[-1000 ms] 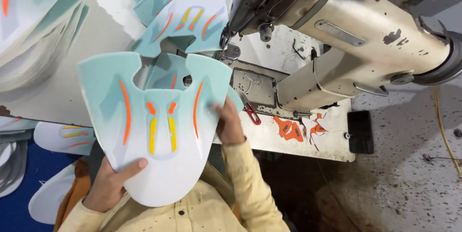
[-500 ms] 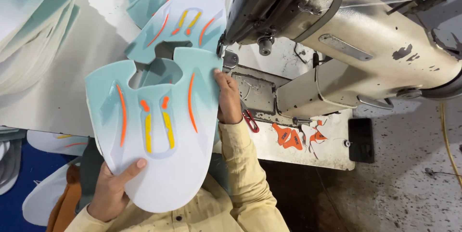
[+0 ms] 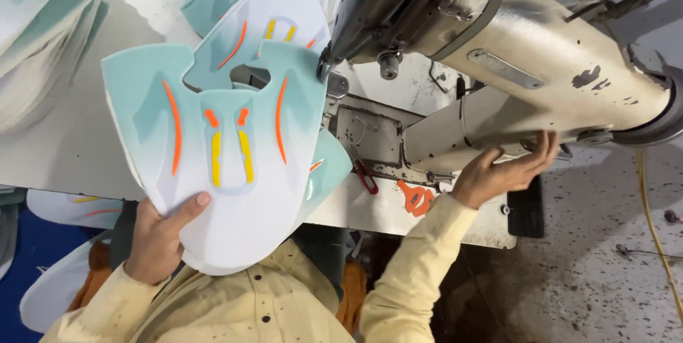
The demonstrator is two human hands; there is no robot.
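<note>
The left hand [image 3: 158, 240] pinches a flat shoe-upper panel [image 3: 220, 151] — pale turquoise fading to white, with orange and yellow stripes — by its rounded white lower edge, thumb on top and fingers hidden beneath. The panel is held up off the worktop [image 3: 64, 151], its notched top edge just beside the needle end of the industrial sewing machine [image 3: 498, 51]. A second like panel lies under the machine head, and a stack of the same panels [image 3: 43, 37] sits at the far left of the worktop.

The right hand [image 3: 501, 172] is open, fingers spread, palm turned up under the machine's arm and reaching toward the handwheel end; it holds nothing, and whether it touches the housing cannot be told for sure.

To do this step well, I judge the panel should stay flat, since one-handed support at the far edge lets the notched end droop or twist. Sliding the left grip a little higher along the side would steady it. The notch wants to come square to the needle plate [image 3: 366, 136], not overlapping the panel already there. The right hand should finish with the machine before the panel's edge goes under the foot — fingers kept well away from the needle.
</note>
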